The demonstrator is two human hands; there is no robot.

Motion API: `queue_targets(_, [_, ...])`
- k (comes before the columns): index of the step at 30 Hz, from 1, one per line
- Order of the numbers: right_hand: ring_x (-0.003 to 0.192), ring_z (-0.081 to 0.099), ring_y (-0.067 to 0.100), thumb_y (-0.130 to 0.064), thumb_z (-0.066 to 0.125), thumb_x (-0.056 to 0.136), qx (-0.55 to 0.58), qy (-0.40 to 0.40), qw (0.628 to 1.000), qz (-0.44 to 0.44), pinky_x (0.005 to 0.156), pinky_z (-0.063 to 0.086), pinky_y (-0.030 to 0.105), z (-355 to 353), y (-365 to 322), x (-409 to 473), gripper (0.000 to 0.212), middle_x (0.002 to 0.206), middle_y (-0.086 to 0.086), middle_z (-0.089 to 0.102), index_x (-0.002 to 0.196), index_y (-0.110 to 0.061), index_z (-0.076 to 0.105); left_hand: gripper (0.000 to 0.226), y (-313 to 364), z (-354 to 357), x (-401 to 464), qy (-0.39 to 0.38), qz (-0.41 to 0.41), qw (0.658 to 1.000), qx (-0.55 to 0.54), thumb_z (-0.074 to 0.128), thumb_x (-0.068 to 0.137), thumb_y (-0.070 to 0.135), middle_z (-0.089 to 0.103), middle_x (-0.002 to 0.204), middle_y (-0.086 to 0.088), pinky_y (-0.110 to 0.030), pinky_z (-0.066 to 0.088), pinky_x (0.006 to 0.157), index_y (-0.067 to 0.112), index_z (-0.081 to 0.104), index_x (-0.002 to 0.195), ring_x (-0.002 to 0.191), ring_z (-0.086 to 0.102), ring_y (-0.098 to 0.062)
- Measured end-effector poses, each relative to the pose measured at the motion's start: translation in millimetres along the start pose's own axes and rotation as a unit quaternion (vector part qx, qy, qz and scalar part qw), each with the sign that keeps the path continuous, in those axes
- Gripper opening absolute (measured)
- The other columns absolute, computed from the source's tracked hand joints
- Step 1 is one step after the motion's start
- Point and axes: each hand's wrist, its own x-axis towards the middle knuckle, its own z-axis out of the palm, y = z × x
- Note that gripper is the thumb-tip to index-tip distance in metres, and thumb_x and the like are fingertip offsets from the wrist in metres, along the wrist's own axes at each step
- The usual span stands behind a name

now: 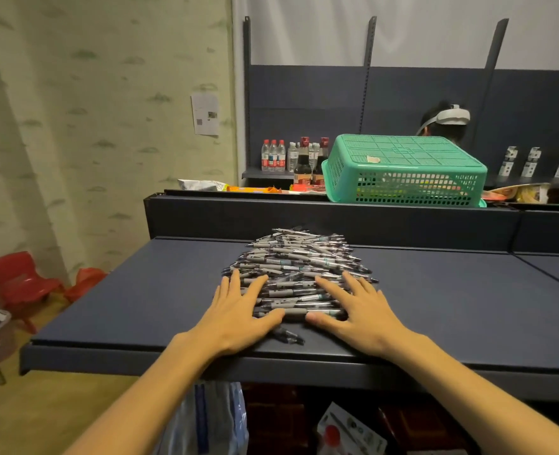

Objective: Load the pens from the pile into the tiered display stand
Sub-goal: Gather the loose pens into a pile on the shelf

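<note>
Pile of pens [299,270]: heaped on the dark blue bench [452,290], midway along it; the heap runs from the raised back edge toward the front edge, the pens lying mostly crosswise.
Left hand [238,310]: laid flat with fingers spread on the near left side of the pile, the thumb set against its front row.
Right hand [357,307]: laid flat with fingers spread on the near right side of the pile, the thumb tip placed near the left thumb.
Stray pen [288,336]: seen apart from the pile, just beside the left hand, close to the front edge of the bench.
Green basket [406,169]: set upside down beyond the back edge of the bench, on a higher ledge.
Bottles [291,157]: lined up left of the basket.
Display stand: not identifiable.
</note>
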Motion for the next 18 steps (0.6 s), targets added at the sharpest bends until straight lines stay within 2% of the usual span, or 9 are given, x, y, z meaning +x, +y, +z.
queue_targets(2, [0.149, -0.001, 0.032, -0.099, 0.003, 0.053, -0.007, 0.005, 1.000, 0.023, 0.117, 0.004, 0.058, 3.5, -8.6, 2.6, 0.099, 0.163, 0.005, 0.000, 0.144, -0.060, 0.004, 0.070, 14.4, 7.5, 0.8, 0.013, -0.020, 1.000, 0.014, 0.029, 0.093, 0.061, -0.021, 0.156, -0.014, -0.046, -0.005, 0.118, 0.036, -0.003, 0.150, 0.144, -0.018, -0.032])
queue_targets(4, [0.148, -0.003, 0.035, -0.092, 0.013, 0.067, -0.008, 0.003, 0.999, 0.048, 0.116, 0.001, 0.060, 5.2, -18.4, 6.6, 0.087, 0.163, 0.007, -0.001, 0.146, -0.056, 0.004, 0.063, 24.1, 12.3, 4.8, 0.030, -0.034, 0.999, 0.023, 0.021, 0.098, 0.052, -0.021, 0.155, -0.017, -0.048, -0.008, 0.117, 0.031, -0.007, 0.151, 0.143, -0.019, -0.033])
queue_targets(6, [0.148, -0.006, 0.036, -0.088, 0.015, 0.073, -0.005, -0.003, 0.999, 0.054, 0.116, -0.001, 0.059, 3.5, -21.0, 7.5, 0.083, 0.162, 0.008, -0.003, 0.147, -0.055, 0.003, 0.067, 25.0, 10.6, 7.5, 0.027, -0.037, 0.999, 0.005, 0.018, 0.095, 0.060, -0.016, 0.157, -0.016, -0.048, -0.007, 0.117, 0.030, -0.005, 0.151, 0.144, -0.016, -0.032])
queue_targets(8, [0.148, -0.007, 0.035, -0.090, 0.012, 0.067, 0.001, -0.005, 0.999, 0.042, 0.118, 0.001, 0.056, -0.2, -13.6, 4.3, 0.087, 0.162, 0.008, -0.005, 0.146, -0.056, 0.002, 0.090, 15.3, 3.0, 6.6, 0.017, -0.012, 0.999, -0.041, 0.021, 0.079, 0.082, -0.004, 0.159, -0.012, -0.050, 0.003, 0.118, 0.032, 0.002, 0.151, 0.146, -0.006, -0.028])
queue_targets(10, [0.148, -0.010, 0.034, -0.094, 0.010, 0.062, 0.005, -0.002, 1.000, 0.031, 0.119, 0.001, 0.054, -4.8, -1.3, -0.5, 0.090, 0.163, 0.007, -0.007, 0.145, -0.059, 0.002, 0.109, 1.3, -3.8, 3.5, 0.011, 0.023, 0.998, -0.051, 0.029, 0.061, 0.095, 0.007, 0.159, -0.004, -0.052, 0.013, 0.117, 0.035, 0.006, 0.150, 0.146, 0.004, -0.025])
queue_targets(14, [0.145, -0.020, 0.035, -0.102, 0.005, 0.048, -0.004, -0.024, 0.999, 0.022, 0.115, -0.007, 0.058, -9.4, 17.5, -2.2, 0.100, 0.162, 0.004, -0.013, 0.141, -0.064, -0.002, 0.121, -8.2, -7.0, -5.1, -0.021, 0.009, 1.000, 0.002, 0.044, 0.047, 0.097, -0.005, 0.160, -0.003, -0.049, -0.003, 0.118, 0.045, 0.002, 0.147, 0.146, -0.007, -0.026])
queue_targets(16, [0.146, -0.017, 0.037, -0.102, 0.004, 0.048, -0.002, -0.046, 0.999, 0.021, 0.116, -0.008, 0.058, -10.0, 16.3, -1.5, 0.099, 0.161, 0.007, -0.015, 0.140, -0.065, -0.003, 0.116, -2.1, -5.4, -7.4, -0.033, -0.007, 0.999, 0.000, 0.046, 0.049, 0.096, -0.011, 0.159, -0.005, -0.049, -0.002, 0.117, 0.051, 0.001, 0.145, 0.146, -0.011, -0.028])
queue_targets(18, [0.147, -0.013, 0.038, -0.097, 0.007, 0.057, -0.006, -0.051, 0.998, 0.027, 0.118, -0.005, 0.055, -9.7, 10.4, -1.1, 0.090, 0.161, 0.009, -0.014, 0.140, -0.065, -0.003, 0.106, 6.1, -1.5, -8.7, -0.031, -0.017, 0.999, 0.012, 0.044, 0.054, 0.094, -0.018, 0.158, -0.005, -0.051, 0.001, 0.116, 0.057, 0.001, 0.143, 0.144, -0.014, -0.033])
